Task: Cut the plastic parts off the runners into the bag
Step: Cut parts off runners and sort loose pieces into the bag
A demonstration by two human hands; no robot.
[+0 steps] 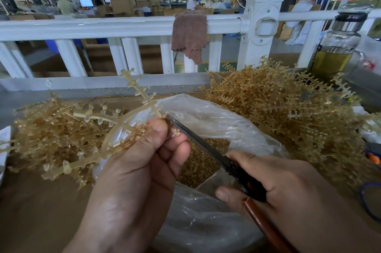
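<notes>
A clear plastic bag (206, 120) of cut parts sits at center frame. The left hand (144, 162) pinches a branched runner (115, 120) above it; the right hand (268, 178) grips scissors (206, 145), tips at the runner.

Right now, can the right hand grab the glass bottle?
Probably not yet: the right hand holds the scissors, and the heaped runners lie between it and the glass bottle.

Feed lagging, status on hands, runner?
Left hand grips translucent amber plastic runner. Right hand holds black-handled scissors, tips at runner. Clear bag below; nothing blocking.
</notes>
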